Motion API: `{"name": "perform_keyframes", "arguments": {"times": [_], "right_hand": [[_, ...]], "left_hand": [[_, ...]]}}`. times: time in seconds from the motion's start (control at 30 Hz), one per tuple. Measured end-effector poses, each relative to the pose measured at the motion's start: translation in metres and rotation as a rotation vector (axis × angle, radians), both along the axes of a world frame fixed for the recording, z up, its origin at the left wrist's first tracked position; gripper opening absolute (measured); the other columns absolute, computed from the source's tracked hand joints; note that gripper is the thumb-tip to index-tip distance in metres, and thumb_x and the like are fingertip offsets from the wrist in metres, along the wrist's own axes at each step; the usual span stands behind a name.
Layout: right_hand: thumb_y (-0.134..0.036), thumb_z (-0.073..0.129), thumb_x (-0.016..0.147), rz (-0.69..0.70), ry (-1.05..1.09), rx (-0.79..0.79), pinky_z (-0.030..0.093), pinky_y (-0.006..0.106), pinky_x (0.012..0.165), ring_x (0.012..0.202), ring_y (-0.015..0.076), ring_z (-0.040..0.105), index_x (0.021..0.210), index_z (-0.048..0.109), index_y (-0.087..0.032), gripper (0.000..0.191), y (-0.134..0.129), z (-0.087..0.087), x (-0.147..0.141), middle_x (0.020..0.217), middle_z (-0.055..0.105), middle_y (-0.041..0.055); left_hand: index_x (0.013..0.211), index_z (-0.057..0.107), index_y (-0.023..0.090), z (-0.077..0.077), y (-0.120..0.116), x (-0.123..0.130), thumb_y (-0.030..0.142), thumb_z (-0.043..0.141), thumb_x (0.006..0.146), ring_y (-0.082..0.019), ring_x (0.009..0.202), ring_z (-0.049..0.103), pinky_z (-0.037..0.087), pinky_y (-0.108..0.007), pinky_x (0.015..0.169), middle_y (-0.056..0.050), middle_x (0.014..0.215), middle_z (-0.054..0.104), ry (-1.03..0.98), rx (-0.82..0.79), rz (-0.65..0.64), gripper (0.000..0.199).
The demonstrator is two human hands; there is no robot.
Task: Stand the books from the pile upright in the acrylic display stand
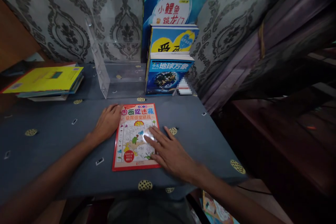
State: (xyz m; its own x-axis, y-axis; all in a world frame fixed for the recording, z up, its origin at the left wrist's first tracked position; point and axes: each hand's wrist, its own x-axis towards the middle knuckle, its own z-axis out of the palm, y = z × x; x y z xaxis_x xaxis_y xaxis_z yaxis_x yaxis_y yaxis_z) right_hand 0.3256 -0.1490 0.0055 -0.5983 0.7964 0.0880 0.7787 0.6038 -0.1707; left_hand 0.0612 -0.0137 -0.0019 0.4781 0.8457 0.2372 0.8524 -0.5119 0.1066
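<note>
A thin red-bordered picture book [131, 148] lies flat, cover up, on the dark cloth near the table's front. Over its right side rests my right hand [173, 154], fingers spread across the cover and thumb out past the edge. My left hand [108, 123] is palm down at the upper left edge, fingertips touching the corner. Its fingers are stretched out rather than wrapped around anything. Both hands are open, and part of the cover's right side is hidden under my right hand.
Behind the book stands a clear acrylic rack [101, 66] with several upright books [170, 64] at its right. A stack of books with a yellow cover [44, 80] lies at the left. The tablecloth [63, 154] ends at the right, beside dark furniture [283, 136].
</note>
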Motion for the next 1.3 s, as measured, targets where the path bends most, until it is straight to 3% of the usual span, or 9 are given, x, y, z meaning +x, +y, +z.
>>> {"name": "perform_keyframes", "arguments": {"times": [0.13,0.33,0.5,0.7,0.8,0.9,1.0,1.13,1.3], "right_hand": [[-0.036,0.051,0.101,0.034,0.020,-0.010,0.029,0.058,0.119,0.147,0.0292,0.035,0.150,0.041,-0.035,0.050,-0.028,0.000,0.000,0.161,0.036,0.0080],[-0.030,0.055,0.100,0.001,0.110,-0.112,0.029,0.062,0.118,0.146,0.0309,0.038,0.145,0.048,-0.036,0.046,-0.032,0.002,-0.002,0.159,0.039,0.0071],[-0.028,0.056,0.099,-0.007,0.213,-0.102,0.031,0.065,0.116,0.142,0.0338,0.043,0.143,0.051,-0.037,0.045,-0.032,0.001,-0.001,0.156,0.043,0.0065],[-0.029,0.055,0.099,-0.008,0.166,-0.107,0.033,0.062,0.115,0.142,0.0324,0.043,0.143,0.051,-0.036,0.045,-0.031,0.007,-0.002,0.156,0.044,0.0094],[-0.031,0.057,0.097,-0.018,0.116,-0.119,0.032,0.068,0.113,0.140,0.0355,0.045,0.141,0.053,-0.032,0.044,-0.032,0.017,-0.007,0.153,0.047,0.0140],[-0.031,0.054,0.098,-0.025,0.135,-0.120,0.027,0.067,0.116,0.140,0.0331,0.046,0.134,0.058,-0.027,0.036,-0.027,0.028,-0.015,0.145,0.055,0.0137],[-0.029,0.051,0.100,-0.022,0.168,-0.148,0.023,0.063,0.119,0.141,0.0295,0.044,0.130,0.060,-0.024,0.033,-0.013,0.033,-0.027,0.141,0.058,0.0134],[-0.032,0.057,0.097,-0.061,0.149,-0.170,0.019,0.065,0.119,0.147,0.0317,0.035,0.137,0.055,-0.023,0.041,0.018,0.026,-0.042,0.151,0.048,0.0160],[-0.035,0.050,0.101,-0.167,0.168,-0.094,0.017,0.071,0.117,0.149,0.0327,0.028,0.143,0.049,-0.021,0.045,0.044,0.012,-0.051,0.156,0.041,0.0174]], "left_hand": [[0.133,0.055,0.009,0.002,0.000,0.000,0.028,0.030,0.101,-0.031,0.130,0.052,0.046,-0.048,0.103,-0.019,0.131,0.064,-0.004,-0.029,0.008,0.044],[0.135,0.055,0.012,-0.005,-0.008,-0.006,0.035,0.033,0.101,-0.031,0.144,0.039,0.036,-0.054,0.114,-0.018,0.146,0.055,-0.079,-0.060,-0.096,0.046],[0.144,0.050,0.018,-0.017,-0.065,-0.014,0.045,0.042,0.099,-0.032,0.149,0.030,0.021,-0.058,0.121,-0.014,0.156,0.043,-0.025,-0.062,-0.226,0.052],[0.157,0.027,0.030,-0.016,-0.124,-0.013,0.040,0.046,0.099,-0.030,0.149,0.032,0.021,-0.057,0.122,-0.008,0.162,0.033,-0.017,-0.111,-0.402,0.061],[0.157,0.026,0.033,-0.006,-0.122,-0.014,0.041,0.049,0.098,-0.031,0.149,0.031,0.025,-0.059,0.121,-0.006,0.162,0.034,-0.063,-0.178,-0.418,0.064],[0.151,0.039,0.035,-0.001,-0.108,-0.017,0.045,0.051,0.096,-0.031,0.148,0.032,0.030,-0.058,0.119,-0.005,0.159,0.039,-0.128,-0.230,-0.408,0.057],[0.141,0.053,0.028,-0.005,-0.088,-0.017,0.047,0.048,0.097,-0.032,0.147,0.034,0.033,-0.057,0.117,-0.010,0.157,0.042,-0.190,-0.173,-0.268,0.048],[0.140,0.051,0.018,-0.015,-0.066,-0.013,0.049,0.047,0.096,-0.038,0.146,0.034,0.033,-0.063,0.114,-0.020,0.152,0.047,-0.177,-0.104,-0.043,0.054],[0.141,0.049,0.021,-0.016,-0.053,-0.004,0.048,0.050,0.094,-0.035,0.145,0.037,0.033,-0.059,0.116,-0.016,0.145,0.055,-0.380,-0.154,-0.030,0.055]]}}
